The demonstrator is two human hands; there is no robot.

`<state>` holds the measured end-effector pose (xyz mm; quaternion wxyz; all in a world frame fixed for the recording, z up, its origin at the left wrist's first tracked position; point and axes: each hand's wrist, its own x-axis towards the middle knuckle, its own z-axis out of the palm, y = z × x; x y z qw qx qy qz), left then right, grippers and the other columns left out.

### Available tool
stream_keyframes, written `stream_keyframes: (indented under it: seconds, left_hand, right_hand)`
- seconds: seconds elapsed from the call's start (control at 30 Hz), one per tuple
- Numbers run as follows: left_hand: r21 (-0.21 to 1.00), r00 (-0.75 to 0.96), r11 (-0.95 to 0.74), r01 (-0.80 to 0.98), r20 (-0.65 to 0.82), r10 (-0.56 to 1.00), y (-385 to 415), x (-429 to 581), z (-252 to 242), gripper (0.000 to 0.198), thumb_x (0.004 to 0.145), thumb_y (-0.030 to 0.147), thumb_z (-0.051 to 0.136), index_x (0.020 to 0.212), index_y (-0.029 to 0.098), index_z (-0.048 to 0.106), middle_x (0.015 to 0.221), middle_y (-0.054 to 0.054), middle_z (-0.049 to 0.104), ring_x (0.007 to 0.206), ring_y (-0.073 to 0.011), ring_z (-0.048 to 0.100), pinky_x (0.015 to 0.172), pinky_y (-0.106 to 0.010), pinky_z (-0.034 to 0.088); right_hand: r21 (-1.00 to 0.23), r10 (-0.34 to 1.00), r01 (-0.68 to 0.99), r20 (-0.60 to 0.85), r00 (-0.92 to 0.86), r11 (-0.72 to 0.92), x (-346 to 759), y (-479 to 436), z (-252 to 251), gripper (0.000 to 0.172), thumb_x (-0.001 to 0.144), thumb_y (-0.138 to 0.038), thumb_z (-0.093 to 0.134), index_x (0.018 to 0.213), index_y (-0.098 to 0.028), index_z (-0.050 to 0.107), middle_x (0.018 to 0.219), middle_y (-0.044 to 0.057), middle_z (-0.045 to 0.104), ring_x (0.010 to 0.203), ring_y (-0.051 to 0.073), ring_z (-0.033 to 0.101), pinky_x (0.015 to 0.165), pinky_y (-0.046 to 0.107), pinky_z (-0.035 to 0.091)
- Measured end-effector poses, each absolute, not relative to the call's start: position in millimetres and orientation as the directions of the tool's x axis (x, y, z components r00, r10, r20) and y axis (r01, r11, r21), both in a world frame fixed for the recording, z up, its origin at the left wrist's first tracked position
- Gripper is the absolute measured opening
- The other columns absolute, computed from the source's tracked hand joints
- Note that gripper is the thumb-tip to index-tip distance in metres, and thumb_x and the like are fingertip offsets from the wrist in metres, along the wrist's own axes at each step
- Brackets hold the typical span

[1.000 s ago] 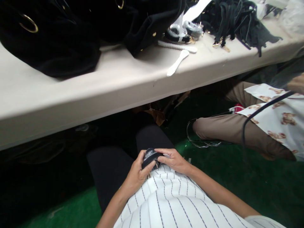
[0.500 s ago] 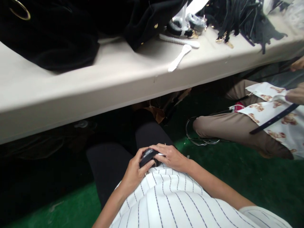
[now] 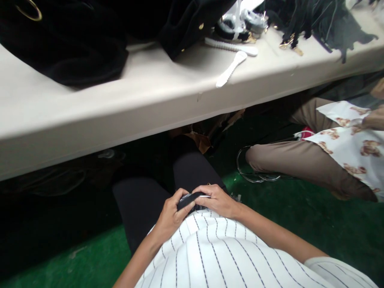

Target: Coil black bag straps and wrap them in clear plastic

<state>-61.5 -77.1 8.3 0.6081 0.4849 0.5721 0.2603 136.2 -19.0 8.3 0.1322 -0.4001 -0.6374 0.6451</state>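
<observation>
While sitting close to the bench, holding a black strap bundle low over the lap with both hands, just in front of the striped white shirt. Curling the left hand round its left end, with thumb on the near side and fingers on the far side, opened only as wide as the bundle. Closing the right hand on the other end with bent fingers, also touching a thin white sliver; cannot tell whether part of the bundle or separate.

Facing black bags on the bench, with two ribbed white sticks lying near its front edge. Farther right, seeing plastic-wrapped strap coils and a heap of black straps with gold clasps. Sitting near a co-worker in a bear-print apron.
</observation>
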Motion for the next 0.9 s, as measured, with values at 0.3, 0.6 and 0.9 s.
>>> stream_keyframes:
  seconds: [0.3, 0.6, 0.9]
  left_hand:
    - [0.896, 0.308, 0.424, 0.131, -0.443, 0.842, -81, -71, 1, 0.032, 0.087, 0.048, 0.056, 0.078, 0.017, 0.055, 0.069, 0.002, 0.051, 0.065, -0.013, 0.044, 0.059, -0.024, 0.034]
    - [0.81, 0.164, 0.581, -0.082, -0.564, 0.81, -82, -60, 4, 0.042, 0.088, 0.058, 0.053, 0.078, 0.017, 0.053, 0.056, 0.003, 0.051, 0.05, -0.0109, 0.042, 0.05, -0.023, 0.032]
    - [0.682, 0.243, 0.586, -0.437, -0.538, 0.807, -88, -55, 0, 0.037, 0.091, 0.048, 0.057, 0.077, 0.014, 0.058, 0.057, 0.001, 0.048, 0.056, -0.0104, 0.042, 0.056, -0.022, 0.032]
  right_hand:
    - [-0.816, 0.577, 0.173, -0.523, -0.627, -0.552, 130, -19, 4, 0.04, 0.076, -0.05, 0.073, 0.077, -0.011, 0.068, 0.065, -0.001, 0.058, 0.06, 0.01, 0.049, 0.057, 0.023, 0.037]
    - [-0.89, 0.675, 0.191, -0.441, -0.592, -0.414, 128, -29, 7, 0.059, 0.072, -0.044, 0.079, 0.121, -0.015, 0.063, 0.108, 0.008, 0.069, 0.097, 0.023, 0.064, 0.085, 0.032, 0.05]
    - [-0.92, 0.74, 0.184, -0.387, -0.549, -0.345, 120, -29, 14, 0.032, 0.087, -0.039, 0.065, 0.108, -0.015, 0.071, 0.098, 0.006, 0.071, 0.091, 0.021, 0.064, 0.082, 0.031, 0.049]
